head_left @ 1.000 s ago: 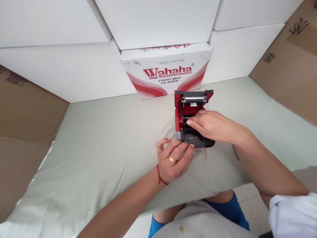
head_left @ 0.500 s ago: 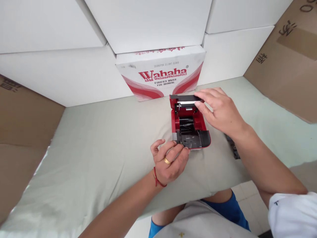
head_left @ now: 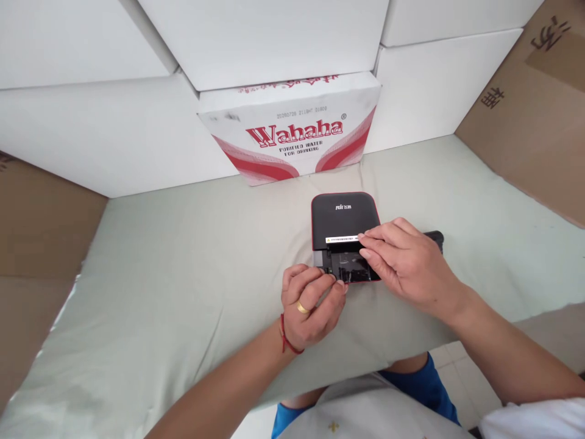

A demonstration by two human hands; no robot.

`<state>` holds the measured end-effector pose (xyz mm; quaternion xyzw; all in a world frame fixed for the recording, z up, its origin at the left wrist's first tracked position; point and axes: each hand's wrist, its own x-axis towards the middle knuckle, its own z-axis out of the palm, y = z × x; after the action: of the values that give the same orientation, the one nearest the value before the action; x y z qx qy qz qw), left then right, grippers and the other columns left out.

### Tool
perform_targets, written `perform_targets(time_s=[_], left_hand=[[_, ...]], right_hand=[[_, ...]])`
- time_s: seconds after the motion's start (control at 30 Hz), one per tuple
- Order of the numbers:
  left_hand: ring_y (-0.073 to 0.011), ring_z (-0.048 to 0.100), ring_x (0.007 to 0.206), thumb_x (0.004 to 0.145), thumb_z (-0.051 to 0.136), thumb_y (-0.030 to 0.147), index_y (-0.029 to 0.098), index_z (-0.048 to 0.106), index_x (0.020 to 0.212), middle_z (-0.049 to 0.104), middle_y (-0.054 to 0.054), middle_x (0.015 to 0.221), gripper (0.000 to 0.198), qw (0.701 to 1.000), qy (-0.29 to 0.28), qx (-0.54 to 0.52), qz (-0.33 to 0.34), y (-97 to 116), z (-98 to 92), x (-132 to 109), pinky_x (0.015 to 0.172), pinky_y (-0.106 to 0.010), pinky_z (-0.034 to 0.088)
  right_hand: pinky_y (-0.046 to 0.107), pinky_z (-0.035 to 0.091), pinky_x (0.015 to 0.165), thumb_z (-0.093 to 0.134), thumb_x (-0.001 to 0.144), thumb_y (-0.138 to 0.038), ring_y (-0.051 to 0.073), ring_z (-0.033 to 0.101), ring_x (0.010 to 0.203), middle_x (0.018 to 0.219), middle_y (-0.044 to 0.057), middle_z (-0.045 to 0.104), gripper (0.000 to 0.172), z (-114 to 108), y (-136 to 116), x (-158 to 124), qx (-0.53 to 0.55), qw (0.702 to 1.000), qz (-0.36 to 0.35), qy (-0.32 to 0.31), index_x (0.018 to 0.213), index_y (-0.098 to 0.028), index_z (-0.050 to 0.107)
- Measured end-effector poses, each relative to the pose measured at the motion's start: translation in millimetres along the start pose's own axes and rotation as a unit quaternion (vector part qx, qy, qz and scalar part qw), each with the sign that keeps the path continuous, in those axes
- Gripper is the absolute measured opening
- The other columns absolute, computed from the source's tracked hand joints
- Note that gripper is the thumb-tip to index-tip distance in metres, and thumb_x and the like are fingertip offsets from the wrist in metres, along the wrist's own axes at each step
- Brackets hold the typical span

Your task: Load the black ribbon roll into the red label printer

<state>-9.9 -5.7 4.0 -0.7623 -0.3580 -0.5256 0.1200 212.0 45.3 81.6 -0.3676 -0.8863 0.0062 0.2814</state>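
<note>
A small black-and-red label printer point(head_left: 346, 221) lies on the cloth in front of me, with pale lettering on its lid and a white warning strip along the lid's front edge. The lid is down over the rear part. In front of it the glossy black front section point(head_left: 350, 266) shows. My left hand point(head_left: 313, 305) has its fingers curled against the printer's front left corner, holding it. My right hand point(head_left: 404, 265) pinches the lid's front edge near its right end with thumb and fingers. Those fingers hide the printer's front right corner.
A dark object point(head_left: 436, 238) lies partly hidden behind my right hand. A white and red water carton point(head_left: 297, 131) stands at the back against white boxes point(head_left: 292, 42). Brown cardboard point(head_left: 525, 128) walls the right side, and more cardboard point(head_left: 41, 244) the left. Pale green cloth point(head_left: 196, 274) covers the table.
The printer's lid has swung down from upright, covering the red inside. My right hand has come down and toward me with it. My left hand stays at the front corner.
</note>
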Motion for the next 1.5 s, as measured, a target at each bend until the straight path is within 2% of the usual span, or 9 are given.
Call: perform_targets(time_s=[0.27, 0.53, 0.67, 0.77, 0.87, 1.07, 1.27, 1.33, 1.5], left_hand=[[-0.0213, 0.067, 0.091, 0.085, 0.083, 0.007, 0.026, 0.075, 0.105, 0.076, -0.002, 0.091, 0.029, 1.000, 0.007, 0.003, -0.010, 0, 1.6, -5, 0.082, -0.040, 0.059], [-0.0209, 0.065, 0.088, 0.093, 0.076, 0.012, 0.025, 0.071, 0.108, 0.072, -0.003, 0.088, 0.020, 1.000, -0.003, -0.008, -0.027, 0, -2.3, 2, 0.079, -0.038, 0.059], [-0.0218, 0.066, 0.092, 0.106, 0.063, 0.026, 0.027, 0.065, 0.127, 0.070, -0.005, 0.098, 0.021, 0.988, -0.007, -0.100, -0.114, -6, -8.5, 6, 0.082, -0.040, 0.060], [-0.0242, 0.068, 0.110, 0.106, 0.063, 0.034, 0.030, 0.063, 0.136, 0.068, -0.007, 0.116, 0.029, 0.950, 0.031, -0.168, -0.262, -22, -8.4, 3, 0.094, -0.043, 0.060], [-0.0279, 0.063, 0.141, 0.099, 0.071, 0.046, 0.035, 0.059, 0.147, 0.063, -0.009, 0.150, 0.050, 0.887, -0.034, -0.267, -0.375, -46, -2.2, -2, 0.106, -0.041, 0.060], [-0.0296, 0.050, 0.163, 0.100, 0.063, 0.055, 0.036, 0.045, 0.165, 0.046, -0.008, 0.180, 0.070, 0.789, -0.123, -0.429, -0.423, -71, 13.4, -5, 0.124, -0.047, 0.053], [-0.0325, 0.028, 0.175, 0.086, 0.084, 0.050, 0.043, 0.044, 0.166, 0.038, -0.002, 0.184, 0.090, 0.707, -0.079, -0.535, -0.456, -63, 21.5, 0, 0.143, -0.053, 0.028], [-0.0324, 0.021, 0.177, 0.082, 0.090, 0.046, 0.045, 0.045, 0.163, 0.037, 0.000, 0.184, 0.092, 0.693, -0.060, -0.546, -0.467, -62, 23.5, 1, 0.146, -0.053, 0.019], [-0.0321, 0.010, 0.180, 0.080, 0.094, 0.051, 0.047, 0.043, 0.158, 0.031, 0.001, 0.186, 0.094, 0.710, -0.050, -0.526, -0.466, -66, 28.5, -5, 0.148, -0.054, 0.010]], right_hand=[[0.040, 0.060, 0.072, 0.059, 0.111, -0.017, 0.023, 0.068, 0.085, 0.102, 0.010, 0.084, 0.023, 2, -7, -1, -0.046, 0.999, -0.006, -0.001, 0.118, -0.013, 0.081], [0.045, 0.065, 0.084, 0.064, 0.106, -0.016, 0.026, 0.075, 0.091, 0.105, 0.007, 0.085, 0.026, 18, -7, -9, 0.024, 0.994, 0.038, 0.095, 0.120, -0.026, 0.083], [0.047, 0.067, 0.094, 0.066, 0.104, -0.015, 0.026, 0.076, 0.096, 0.106, 0.009, 0.085, 0.023, 20, -12, -14, 0.105, 0.986, -0.031, 0.126, 0.121, -0.023, 0.081], [0.047, 0.068, 0.094, 0.065, 0.107, -0.022, 0.027, 0.076, 0.100, 0.110, 0.011, 0.085, 0.024, 21, -16, -20, 0.129, 0.983, -0.091, 0.099, 0.125, -0.020, 0.080], [0.045, 0.067, 0.095, 0.061, 0.111, -0.029, 0.027, 0.073, 0.102, 0.113, 0.013, 0.084, 0.028, 23, -22, -27, 0.112, 0.986, -0.096, 0.073, 0.128, -0.018, 0.079], [0.046, 0.058, 0.098, 0.050, 0.117, -0.044, 0.029, 0.064, 0.107, 0.114, 0.014, 0.079, 0.044, 27, -44, -33, 0.051, 0.996, -0.047, 0.060, 0.133, -0.016, 0.079], [0.042, 0.050, 0.093, 0.057, 0.115, -0.029, 0.026, 0.061, 0.105, 0.109, 0.011, 0.077, 0.030, 26, -65, -26, 0.025, 0.998, -0.001, 0.052, 0.130, -0.014, 0.079], [0.042, 0.048, 0.091, 0.059, 0.113, -0.021, 0.026, 0.060, 0.104, 0.106, 0.010, 0.077, 0.026, 25, -71, -22, 0.019, 0.999, 0.011, 0.045, 0.128, -0.012, 0.079], [0.042, 0.046, 0.082, 0.064, 0.109, -0.013, 0.025, 0.056, 0.094, 0.099, 0.009, 0.077, 0.022, 26, -82, -18, -0.010, 0.999, 0.023, 0.042, 0.124, -0.011, 0.080]])
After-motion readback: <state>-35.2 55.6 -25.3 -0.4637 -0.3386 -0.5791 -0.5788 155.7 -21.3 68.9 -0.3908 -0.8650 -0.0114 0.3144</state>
